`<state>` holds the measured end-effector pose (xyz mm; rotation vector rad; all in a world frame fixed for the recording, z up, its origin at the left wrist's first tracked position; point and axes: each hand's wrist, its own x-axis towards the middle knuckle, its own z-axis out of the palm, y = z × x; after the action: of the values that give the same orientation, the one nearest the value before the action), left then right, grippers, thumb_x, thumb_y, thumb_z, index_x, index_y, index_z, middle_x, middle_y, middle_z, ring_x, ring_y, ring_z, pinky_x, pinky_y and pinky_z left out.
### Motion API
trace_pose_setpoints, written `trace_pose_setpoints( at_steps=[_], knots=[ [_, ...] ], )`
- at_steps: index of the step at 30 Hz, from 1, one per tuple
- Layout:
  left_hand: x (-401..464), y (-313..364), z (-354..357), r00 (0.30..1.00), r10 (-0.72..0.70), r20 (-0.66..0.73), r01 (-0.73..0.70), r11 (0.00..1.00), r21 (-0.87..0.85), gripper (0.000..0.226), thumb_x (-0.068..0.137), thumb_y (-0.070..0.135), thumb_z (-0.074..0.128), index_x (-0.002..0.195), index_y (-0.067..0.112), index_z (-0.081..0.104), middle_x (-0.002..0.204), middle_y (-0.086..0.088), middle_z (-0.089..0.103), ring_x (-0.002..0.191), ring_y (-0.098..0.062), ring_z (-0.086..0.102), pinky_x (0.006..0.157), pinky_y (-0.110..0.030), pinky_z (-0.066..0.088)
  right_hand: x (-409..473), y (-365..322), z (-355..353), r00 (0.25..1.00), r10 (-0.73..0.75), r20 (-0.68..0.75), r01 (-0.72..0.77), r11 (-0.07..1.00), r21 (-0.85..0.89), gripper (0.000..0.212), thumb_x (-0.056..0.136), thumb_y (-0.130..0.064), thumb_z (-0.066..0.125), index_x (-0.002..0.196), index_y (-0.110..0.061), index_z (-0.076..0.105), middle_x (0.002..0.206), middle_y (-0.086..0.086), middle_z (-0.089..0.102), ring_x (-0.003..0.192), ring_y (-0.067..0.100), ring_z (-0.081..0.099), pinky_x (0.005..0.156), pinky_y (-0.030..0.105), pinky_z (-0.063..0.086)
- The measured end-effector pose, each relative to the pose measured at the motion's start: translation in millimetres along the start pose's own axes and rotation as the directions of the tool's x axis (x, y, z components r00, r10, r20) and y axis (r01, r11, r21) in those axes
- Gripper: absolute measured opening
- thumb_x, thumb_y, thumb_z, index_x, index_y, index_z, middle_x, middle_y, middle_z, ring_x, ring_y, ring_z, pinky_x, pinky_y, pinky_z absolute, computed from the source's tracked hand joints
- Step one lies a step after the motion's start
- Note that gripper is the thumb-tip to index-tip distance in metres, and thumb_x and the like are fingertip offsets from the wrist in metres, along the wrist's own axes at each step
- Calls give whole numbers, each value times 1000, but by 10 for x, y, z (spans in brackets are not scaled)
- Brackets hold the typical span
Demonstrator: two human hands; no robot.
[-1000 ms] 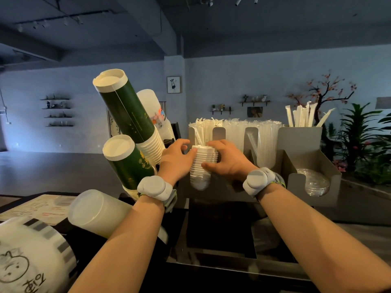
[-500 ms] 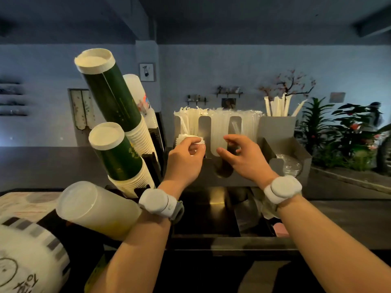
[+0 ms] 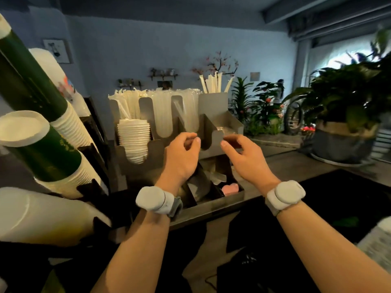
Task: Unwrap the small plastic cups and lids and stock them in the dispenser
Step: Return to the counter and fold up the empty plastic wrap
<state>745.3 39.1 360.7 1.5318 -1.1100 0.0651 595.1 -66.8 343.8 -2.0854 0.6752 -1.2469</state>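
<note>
A stack of small white plastic cups (image 3: pixel 133 140) stands in the left front slot of the grey metal dispenser (image 3: pixel 213 104). A low pile of clear lids (image 3: pixel 224 130) lies in the right front slot. My left hand (image 3: pixel 182 155) hovers in front of the middle slot, to the right of the cup stack, fingers curled and apart, holding nothing. My right hand (image 3: pixel 243 155) is raised just below the lid slot, fingers spread and empty. Both wrists wear white bands.
Wrapped straws (image 3: pixel 163 111) fill the dispenser's rear compartments. Angled sleeves of green paper cups (image 3: pixel 38 142) and a frosted cup stack (image 3: pixel 42 216) crowd the left. A tray with a pink item (image 3: pixel 230 189) sits below the dispenser. Potted plants (image 3: pixel 347 115) stand on the counter at right.
Both hands held the cup stack, my left hand set it into the left slot, and now both hands have let go and drawn back to the right. The view turned right.
</note>
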Motion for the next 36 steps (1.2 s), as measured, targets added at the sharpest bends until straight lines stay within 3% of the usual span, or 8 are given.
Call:
trace_pose_setpoints(
  at_steps=[5,9,13,19,25,29,32,36],
  knots=[
    [-203,240,179,997,23,69,-20,998,-54,24,100,32,57,119,22,67,108,7,70,103,-9,65,93,-26,51,-278,-89,-315,998,32,-52,-35,998,-53,33,98,-41,57,123,-21,65,112,-10,65,98,-11,57,80,6,42],
    [-481,539,333,990,68,125,-58,995,-83,21,100,31,57,116,22,68,100,12,66,98,-5,62,88,-23,48,-565,-209,-672,992,65,-105,-73,994,-81,32,98,-41,57,123,-22,65,113,-9,66,98,-5,58,83,14,46],
    [-797,799,417,979,72,193,-45,989,-141,19,100,32,57,112,23,68,103,8,70,101,-9,64,95,-31,53,-933,-332,-971,984,87,-153,-101,991,-90,32,98,-43,56,122,-24,66,112,-10,66,98,-3,60,77,11,43],
    [-1427,1230,566,955,52,292,19,971,-237,10,100,36,55,102,33,65,107,5,74,103,-14,67,98,-43,54,-1747,-560,-1451,974,115,-197,-142,982,-126,24,100,-38,54,112,-23,68,107,-7,65,94,2,59,84,20,43],
    [-2213,1727,897,898,79,433,62,952,-301,12,100,33,58,106,26,66,108,2,72,105,-16,67,94,-35,54,-2603,-685,-2046,931,171,-322,-232,959,-162,15,99,-34,57,105,-26,68,106,-1,66,91,3,60,79,16,45],
    [-2731,2011,1126,859,108,501,61,949,-309,21,99,34,58,112,21,68,107,3,73,102,-13,67,93,-35,54,-3144,-722,-2481,898,197,-394,-295,934,-204,21,99,-34,57,108,-21,70,104,-1,67,93,11,62,86,33,53],
    [-3028,2159,1283,835,117,538,64,950,-304,16,99,35,58,108,25,67,105,8,71,100,-8,65,86,-27,52,-3450,-740,-2729,868,211,-449,-346,905,-245,20,99,-34,56,109,-22,69,103,-4,66,92,9,60,81,24,48],
    [-3357,2305,1504,787,118,606,87,950,-299,18,99,37,59,110,26,68,107,8,71,101,-9,66,87,-31,55,-3851,-663,-3048,838,268,-476,-420,872,-250,28,98,-42,53,117,-25,65,107,-6,65,99,10,60,82,27,50]
  ],
)
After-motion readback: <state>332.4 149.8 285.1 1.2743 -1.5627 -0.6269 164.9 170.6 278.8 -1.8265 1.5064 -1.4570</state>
